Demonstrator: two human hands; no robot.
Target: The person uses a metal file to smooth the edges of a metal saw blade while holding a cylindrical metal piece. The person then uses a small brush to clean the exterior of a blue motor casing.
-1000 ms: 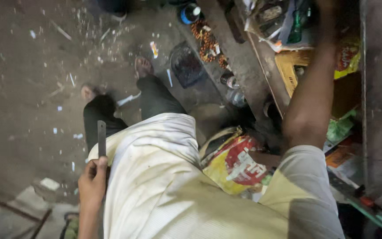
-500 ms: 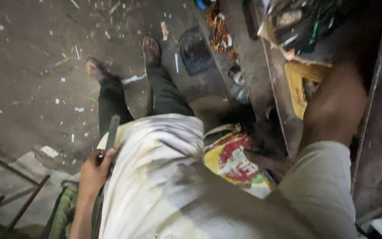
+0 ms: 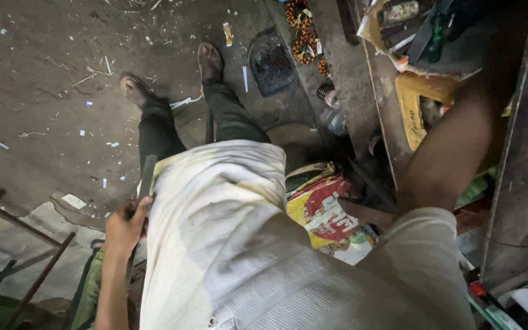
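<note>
Dusty concrete floor (image 3: 38, 73), littered with pale scraps and splinters, seen from straight above past a cream shirt (image 3: 227, 244) and dark trousers (image 3: 157, 131). Two sandalled feet planted apart near the top of the view, toes pointing away. Left hand (image 3: 124, 225) hanging down beside the left hip, fingers wrapped around the lower end of a flat dark metal file (image 3: 146, 177), thumb laid along its edge; blade pointing up toward the knee, lying close against the shirt hem. Right arm (image 3: 453, 153) stretched up and out toward a cluttered wooden shelf (image 3: 392, 146) on the right; right hand lost in the dark upper corner, so no telling how its fingers lie or what they touch. On the shelf: a yellow box (image 3: 414, 104), crumpled paper and a green-handled tool (image 3: 438, 30), all in deep shadow. Below the shelf, near the right thigh, a red and yellow printed bag (image 3: 322, 211). Further off on the floor, a dark oval mesh tray (image 3: 271, 64), an orange and black beaded chain (image 3: 302, 30) just beside it, and a small tin can (image 3: 326, 93) against the shelf foot. At lower left, rusty metal frame bars (image 3: 25, 269) over a pale cracked slab.
</note>
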